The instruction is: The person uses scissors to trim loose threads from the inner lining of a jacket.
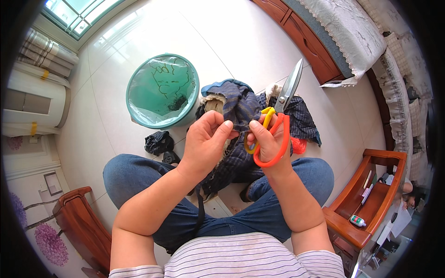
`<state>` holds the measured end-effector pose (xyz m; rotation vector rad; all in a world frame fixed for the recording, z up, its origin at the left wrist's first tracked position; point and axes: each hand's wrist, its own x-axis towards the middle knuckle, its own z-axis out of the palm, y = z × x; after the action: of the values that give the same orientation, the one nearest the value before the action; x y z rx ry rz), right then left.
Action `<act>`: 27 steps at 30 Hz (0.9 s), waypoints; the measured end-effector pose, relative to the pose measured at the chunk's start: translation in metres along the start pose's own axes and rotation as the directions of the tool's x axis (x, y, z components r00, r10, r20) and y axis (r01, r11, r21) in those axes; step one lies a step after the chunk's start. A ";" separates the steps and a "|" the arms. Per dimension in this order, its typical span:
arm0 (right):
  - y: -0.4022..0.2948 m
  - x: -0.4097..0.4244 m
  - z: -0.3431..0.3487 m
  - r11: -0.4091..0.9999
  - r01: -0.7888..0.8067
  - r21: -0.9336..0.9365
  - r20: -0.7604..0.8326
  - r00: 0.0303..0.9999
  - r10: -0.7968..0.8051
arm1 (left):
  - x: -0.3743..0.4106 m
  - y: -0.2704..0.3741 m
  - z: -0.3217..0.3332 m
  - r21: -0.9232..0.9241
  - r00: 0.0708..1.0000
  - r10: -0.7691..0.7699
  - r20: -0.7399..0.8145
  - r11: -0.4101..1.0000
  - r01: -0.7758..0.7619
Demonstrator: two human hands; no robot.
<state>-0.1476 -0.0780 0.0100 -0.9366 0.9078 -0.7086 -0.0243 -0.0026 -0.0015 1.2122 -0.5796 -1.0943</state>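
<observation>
A dark blue striped padded garment (240, 104) with pale fleecy lining is bunched between my knees and hands. My left hand (208, 139) pinches the fabric's edge between thumb and fingers. Opposite it, my right hand (269, 139) has thumb and fingertips at the same edge while also holding large scissors (291, 83). Their red and yellow handles loop around that hand, and the metal blades point up and away from me. Another dark checked piece of cloth (300, 114) with a fleecy edge lies on the floor behind the scissors. The blades are apart from the cloth in my fingers.
A green bin (197, 83) with a clear liner and dark scraps inside stands ahead-left. Crumpled black material (159, 142) and a red plastic bag (299, 145) lie on the tiled floor. A wooden chair (81, 229) is left; a wooden table (342, 220) holding a tube is right.
</observation>
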 end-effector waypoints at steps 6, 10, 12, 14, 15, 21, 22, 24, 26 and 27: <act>0.007 0.001 -0.002 1.000 -0.005 0.013 0.048 0.999 0.005 | -0.002 -0.005 0.001 0.102 0.995 -0.102 0.015 0.990 0.100; 0.008 0.000 -0.002 0.999 -0.003 -0.041 0.052 0.999 0.005 | -0.002 -0.009 0.000 0.123 0.992 -0.118 0.031 0.986 0.114; 0.008 -0.001 0.000 0.998 -0.007 -0.063 0.008 1.000 0.007 | -0.002 -0.009 0.000 0.058 0.992 -0.124 0.022 0.991 0.122; 0.007 0.001 0.000 0.999 -0.016 -0.033 -0.021 1.000 0.015 | -0.001 -0.006 0.001 -0.046 0.991 -0.134 -0.001 0.990 0.134; 0.007 0.001 0.000 1.000 -0.020 -0.018 -0.036 0.999 0.019 | 0.000 -0.006 0.001 -0.058 0.990 -0.139 0.000 0.989 0.139; 0.009 0.002 -0.002 0.992 -0.051 -0.116 0.014 0.999 0.053 | 0.002 -0.007 -0.004 -0.071 0.988 -0.154 -0.034 0.986 0.151; 0.008 0.001 -0.005 0.991 -0.082 -0.103 0.069 0.994 0.090 | 0.003 -0.006 -0.006 -0.066 0.987 -0.152 -0.048 0.987 0.149; 0.006 -0.005 -0.014 0.986 -0.147 -0.082 0.182 0.970 0.160 | 0.005 -0.005 -0.009 -0.075 0.985 -0.155 -0.080 0.986 0.149; 0.006 -0.018 -0.021 0.968 -0.236 -0.086 0.292 0.923 0.251 | 0.006 -0.004 -0.010 -0.102 0.982 -0.161 -0.095 0.983 0.151; 0.005 -0.025 -0.023 0.956 -0.279 -0.092 0.344 0.892 0.294 | 0.006 -0.004 -0.010 -0.117 0.981 -0.164 -0.101 0.981 0.152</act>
<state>-0.1785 -0.0634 0.0066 -0.9054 0.7186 -0.2547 -0.0146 -0.0028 -0.0092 1.2306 -0.3389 -1.1688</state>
